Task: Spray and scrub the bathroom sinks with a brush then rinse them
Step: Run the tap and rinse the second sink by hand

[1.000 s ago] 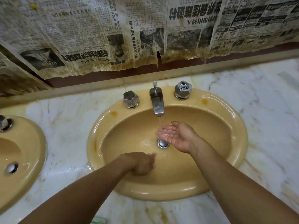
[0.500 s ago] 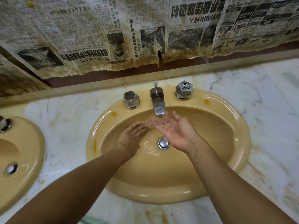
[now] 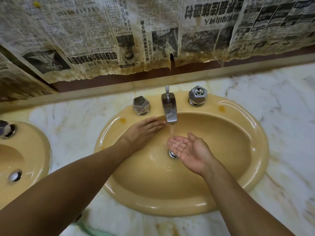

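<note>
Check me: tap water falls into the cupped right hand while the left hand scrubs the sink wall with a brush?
Not quite. The head view shows no brush: the left hand lies flat and bare against the sink wall. The rest holds: water from the tap falls into the cupped right hand.

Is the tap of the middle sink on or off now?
On: a stream of water runs from the spout onto the right hand above the drain.
</note>
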Demonstrator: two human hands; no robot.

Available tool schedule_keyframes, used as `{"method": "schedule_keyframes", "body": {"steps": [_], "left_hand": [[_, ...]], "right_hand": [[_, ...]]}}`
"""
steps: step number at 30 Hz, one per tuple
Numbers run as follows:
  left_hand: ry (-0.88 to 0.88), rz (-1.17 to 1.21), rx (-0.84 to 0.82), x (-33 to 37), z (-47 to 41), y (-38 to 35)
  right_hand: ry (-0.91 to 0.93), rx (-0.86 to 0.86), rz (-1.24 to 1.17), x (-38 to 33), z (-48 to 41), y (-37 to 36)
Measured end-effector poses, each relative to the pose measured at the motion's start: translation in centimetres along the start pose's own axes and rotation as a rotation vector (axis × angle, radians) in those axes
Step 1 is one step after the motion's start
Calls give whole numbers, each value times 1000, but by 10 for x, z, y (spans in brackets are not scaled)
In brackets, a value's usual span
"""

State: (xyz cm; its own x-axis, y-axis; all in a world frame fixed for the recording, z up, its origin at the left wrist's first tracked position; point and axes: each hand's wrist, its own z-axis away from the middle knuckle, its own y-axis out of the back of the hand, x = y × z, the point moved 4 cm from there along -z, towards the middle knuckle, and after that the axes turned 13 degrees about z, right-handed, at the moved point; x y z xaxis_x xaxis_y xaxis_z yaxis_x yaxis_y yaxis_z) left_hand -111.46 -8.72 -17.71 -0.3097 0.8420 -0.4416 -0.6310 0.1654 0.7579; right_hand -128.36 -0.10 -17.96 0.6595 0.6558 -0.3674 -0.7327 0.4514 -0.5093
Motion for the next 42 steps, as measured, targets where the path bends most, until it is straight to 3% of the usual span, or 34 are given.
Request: {"method": "schedule_keyframes", "body": {"steps": [6, 14, 20, 25, 29, 32, 34, 39, 42], "left_hand": [[3, -119, -27, -3, 5, -4], [-77, 454, -378, 54, 51, -42], [3, 173, -194, 17, 21, -35], [29, 190, -258, 27, 33, -44], [52, 377, -440, 41, 60, -48], [-8, 543, -679, 44, 76, -39], [-52, 572, -753, 39, 82, -28], [85, 485, -562, 30, 87, -31], [117, 416, -465, 31, 87, -39]], "right_hand": [[9, 10, 26, 2, -1, 6], [16, 18, 10, -2, -1, 8], [12, 2, 15, 2, -8, -3], [73, 81, 71, -6, -14, -1], [55, 44, 90, -14, -19, -17], [52, -43, 72, -16, -16, -34], [64, -60, 68, -16, -13, -36], [52, 83, -1, -18, -18, -13], [36, -62, 128, -8, -16, -38]]}}
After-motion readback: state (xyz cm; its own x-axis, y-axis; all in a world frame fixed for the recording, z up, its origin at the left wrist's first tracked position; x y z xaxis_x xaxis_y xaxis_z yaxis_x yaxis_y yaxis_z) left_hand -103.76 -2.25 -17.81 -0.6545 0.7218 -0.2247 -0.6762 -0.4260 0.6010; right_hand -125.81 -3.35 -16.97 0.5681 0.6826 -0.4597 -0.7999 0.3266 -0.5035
